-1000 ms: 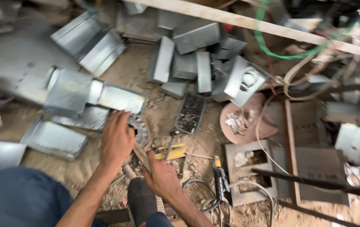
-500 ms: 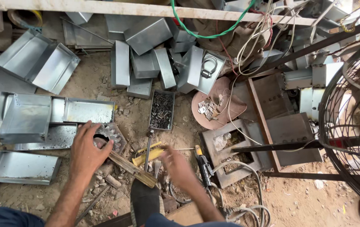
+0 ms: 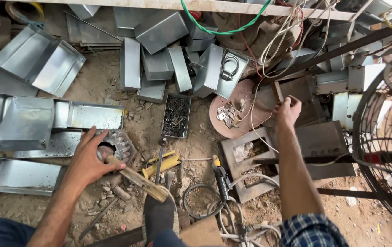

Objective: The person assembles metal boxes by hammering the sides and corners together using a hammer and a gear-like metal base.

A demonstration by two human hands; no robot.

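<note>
Hammer (image 3: 136, 179): a tool with a worn wooden handle, lying aslant on the sandy ground just below a rusty gear wheel (image 3: 118, 145), its head hidden under the palm. The left hand (image 3: 91, 158) rests on the upper end of the handle, fingers curled loosely round it and thumb laid along the wood, so the tool is pinned down rather than lifted; the low grip near the head suits steadying more than swinging. The gear wheel lies flat, touching that hand, with loose stones scattered about it.

The right hand (image 3: 288, 110) reaches well away to the far right, fingers bent and pressing on the edge of a brown metal frame (image 3: 308, 112); whether it pinches anything small cannot be told. Beside it, a round rusty plate (image 3: 237, 98) carries a small heap of bright metal clips (image 3: 227, 114), kept together within arm's reach.

A shallow tray of dark screws (image 3: 176, 116) sits between the two hands, open side up for easy picking. Folded sheet-metal boxes (image 3: 38, 64) are stacked and leaned at the top and left, out of the working patch. A yellow tool (image 3: 161, 163) and a clamp with a cable (image 3: 220, 176) lie near the person's shoe (image 3: 158, 215). A wire fan guard (image 3: 383, 137) stands at the right edge.
</note>
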